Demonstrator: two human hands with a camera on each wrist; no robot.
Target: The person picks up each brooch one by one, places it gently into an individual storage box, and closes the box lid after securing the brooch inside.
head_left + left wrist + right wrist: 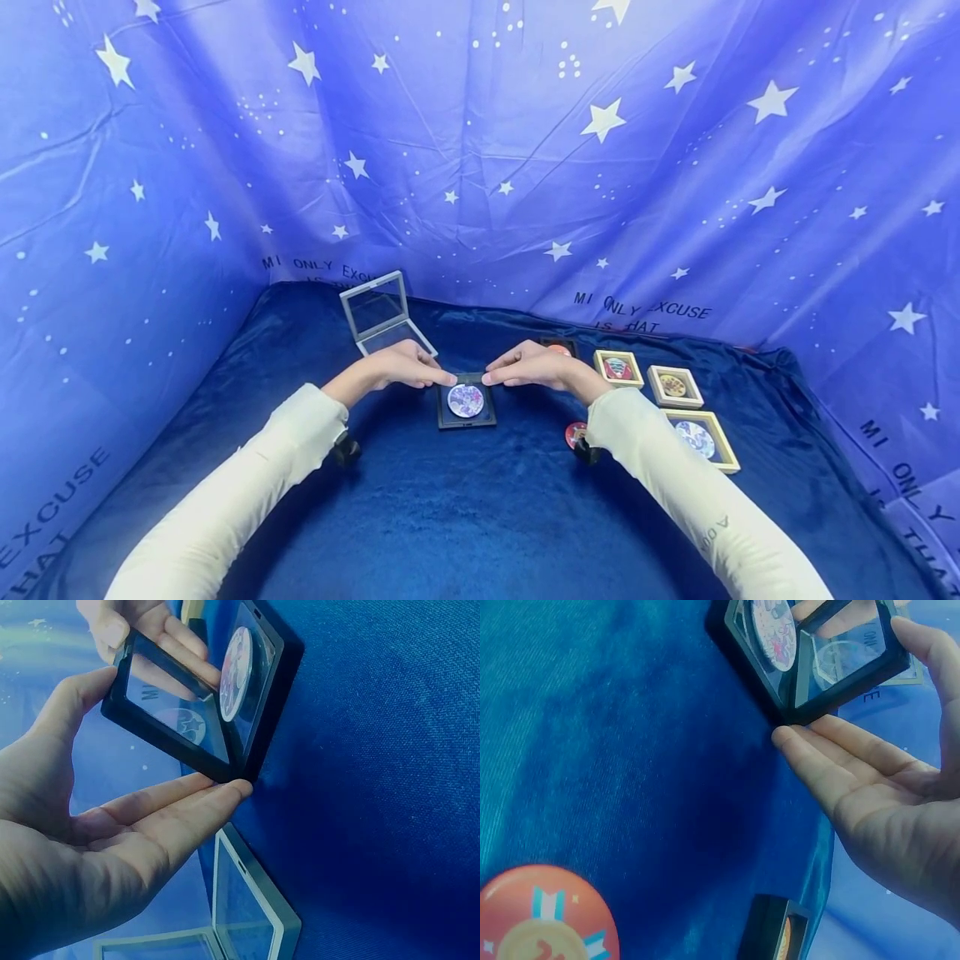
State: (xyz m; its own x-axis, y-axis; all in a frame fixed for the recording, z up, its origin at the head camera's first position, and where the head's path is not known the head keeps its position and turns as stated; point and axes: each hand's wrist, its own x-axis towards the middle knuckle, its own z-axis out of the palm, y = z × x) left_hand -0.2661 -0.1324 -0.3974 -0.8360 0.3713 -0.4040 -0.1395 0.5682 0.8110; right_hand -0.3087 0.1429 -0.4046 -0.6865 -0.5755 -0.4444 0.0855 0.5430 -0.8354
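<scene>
A black hinged display frame (478,425) stands partly open on the dark blue cloth, its clear-windowed lid (157,729) raised. On the clear film of its lower half sits a round badge (465,401) with a purple and white pattern. My left hand (401,365) holds one side of the lid, thumb on the upper edge and fingers at the hinge side. From the other side my right hand (538,367) grips the lid the same way, its thumb (922,637) at the upper corner. Both hands' fingers are partly hidden in the head view.
A grey display frame (406,292) stands open behind my left hand. To the right are small cream frames (640,371) (697,392), a larger cream frame (731,457) and a dark frame (759,930), each holding a round piece. A red badge (592,900) lies by my right wrist.
</scene>
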